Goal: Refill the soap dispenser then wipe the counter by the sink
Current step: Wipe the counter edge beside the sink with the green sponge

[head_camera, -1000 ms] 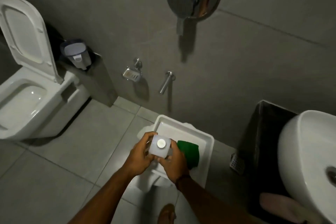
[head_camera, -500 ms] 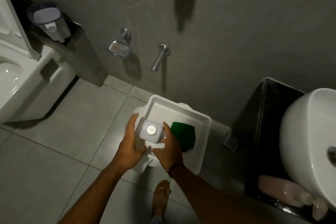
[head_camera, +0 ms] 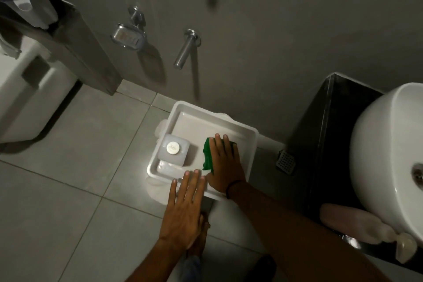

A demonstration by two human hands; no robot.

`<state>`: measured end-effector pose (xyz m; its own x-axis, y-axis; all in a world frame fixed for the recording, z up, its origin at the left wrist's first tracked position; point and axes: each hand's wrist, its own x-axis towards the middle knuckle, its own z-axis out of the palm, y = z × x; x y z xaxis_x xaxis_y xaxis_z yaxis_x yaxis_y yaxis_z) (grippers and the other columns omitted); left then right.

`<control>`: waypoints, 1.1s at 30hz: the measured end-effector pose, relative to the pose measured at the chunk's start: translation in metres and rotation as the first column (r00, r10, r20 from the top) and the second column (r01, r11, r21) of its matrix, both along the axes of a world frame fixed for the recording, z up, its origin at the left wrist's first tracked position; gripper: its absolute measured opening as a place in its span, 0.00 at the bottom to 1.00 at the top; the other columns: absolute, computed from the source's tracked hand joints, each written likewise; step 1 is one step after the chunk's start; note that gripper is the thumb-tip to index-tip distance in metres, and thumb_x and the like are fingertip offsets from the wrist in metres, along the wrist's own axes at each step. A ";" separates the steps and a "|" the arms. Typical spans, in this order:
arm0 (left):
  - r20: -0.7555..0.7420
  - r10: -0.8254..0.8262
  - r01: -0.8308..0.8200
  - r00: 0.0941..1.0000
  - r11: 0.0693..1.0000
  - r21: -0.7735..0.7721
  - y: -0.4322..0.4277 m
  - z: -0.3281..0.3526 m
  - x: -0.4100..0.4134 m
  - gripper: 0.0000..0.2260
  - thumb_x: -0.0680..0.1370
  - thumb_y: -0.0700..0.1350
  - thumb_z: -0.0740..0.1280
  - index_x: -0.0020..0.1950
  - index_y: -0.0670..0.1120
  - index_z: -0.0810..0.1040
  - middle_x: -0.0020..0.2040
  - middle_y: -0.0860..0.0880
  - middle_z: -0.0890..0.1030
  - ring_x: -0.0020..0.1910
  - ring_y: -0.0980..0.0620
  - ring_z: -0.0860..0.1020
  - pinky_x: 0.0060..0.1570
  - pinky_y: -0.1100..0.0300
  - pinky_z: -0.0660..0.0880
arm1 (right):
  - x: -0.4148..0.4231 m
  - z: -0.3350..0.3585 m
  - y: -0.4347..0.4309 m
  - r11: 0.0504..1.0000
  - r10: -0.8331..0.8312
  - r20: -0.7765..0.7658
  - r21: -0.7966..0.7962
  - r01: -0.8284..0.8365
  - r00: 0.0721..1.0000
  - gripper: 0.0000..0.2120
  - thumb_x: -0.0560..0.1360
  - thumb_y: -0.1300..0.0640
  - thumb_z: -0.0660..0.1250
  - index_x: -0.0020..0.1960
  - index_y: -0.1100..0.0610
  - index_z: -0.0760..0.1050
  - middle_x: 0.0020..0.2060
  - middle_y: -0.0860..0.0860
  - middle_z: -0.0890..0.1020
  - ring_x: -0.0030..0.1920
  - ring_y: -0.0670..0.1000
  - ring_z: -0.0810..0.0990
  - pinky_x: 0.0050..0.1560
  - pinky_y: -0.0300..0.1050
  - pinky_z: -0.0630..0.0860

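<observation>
A translucent square plastic refill bottle with a round white cap stands upright in the left part of a shallow white plastic tray on a floor of pale matte tiles. To its right in the tray lies a crumpled green cloth, with the right hand pressed flat on top of it, fingers spread; whether the fingers have gripped the fabric cannot be told. The left hand hovers open and empty at the tray's near edge, apart from the bottle. A pale pink pump soap dispenser lies on its side on the dark, glossy counter beside the smooth white ceramic basin, which the frame cuts off at right. On the grey wall, a chrome spout and a metal soap dish show blurred. The dim light obscures the dispenser's pump head.
</observation>
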<state>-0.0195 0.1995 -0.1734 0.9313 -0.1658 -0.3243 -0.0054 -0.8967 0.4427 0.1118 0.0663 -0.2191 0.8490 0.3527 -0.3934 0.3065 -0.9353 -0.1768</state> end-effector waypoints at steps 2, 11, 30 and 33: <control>0.000 -0.014 0.014 1.000 1.000 0.025 0.001 -0.003 -0.001 0.47 0.69 0.50 0.81 0.83 0.42 0.64 0.83 0.38 0.64 0.82 0.34 0.63 0.78 0.42 0.44 | -0.001 -0.009 0.001 1.000 0.012 0.025 -0.026 -0.011 1.000 0.43 0.77 0.48 0.67 0.83 0.56 0.47 0.83 0.57 0.51 0.83 0.62 0.47 0.80 0.66 0.49; -0.005 -0.078 0.078 0.997 0.990 0.115 -0.002 0.021 -0.003 0.45 0.71 0.51 0.78 0.82 0.41 0.60 0.82 0.37 0.62 0.81 0.31 0.64 0.80 0.32 0.52 | 0.000 -0.013 -0.003 0.994 0.086 0.095 -0.081 -0.079 0.992 0.30 0.85 0.58 0.58 0.82 0.60 0.49 0.82 0.61 0.56 0.82 0.64 0.53 0.80 0.63 0.52; 0.244 -0.608 0.563 0.756 0.793 0.231 -0.188 0.194 -0.121 0.18 0.89 0.44 0.48 0.61 0.42 0.77 0.66 0.46 0.82 0.63 0.50 0.86 0.74 0.48 0.64 | -0.288 0.195 -0.213 0.919 -0.383 0.332 0.040 0.393 0.862 0.36 0.81 0.54 0.52 0.83 0.56 0.36 0.70 0.43 0.78 0.83 0.50 0.38 0.79 0.44 0.48; 0.161 -0.712 0.666 0.684 0.699 0.261 -0.263 0.197 -0.111 0.22 0.87 0.46 0.44 0.70 0.44 0.74 0.68 0.44 0.83 0.60 0.43 0.87 0.73 0.45 0.63 | -0.313 0.202 -0.280 0.851 -0.494 0.285 -0.034 0.523 0.822 0.26 0.86 0.53 0.38 0.82 0.55 0.56 0.60 0.46 0.86 0.82 0.51 0.39 0.75 0.45 0.51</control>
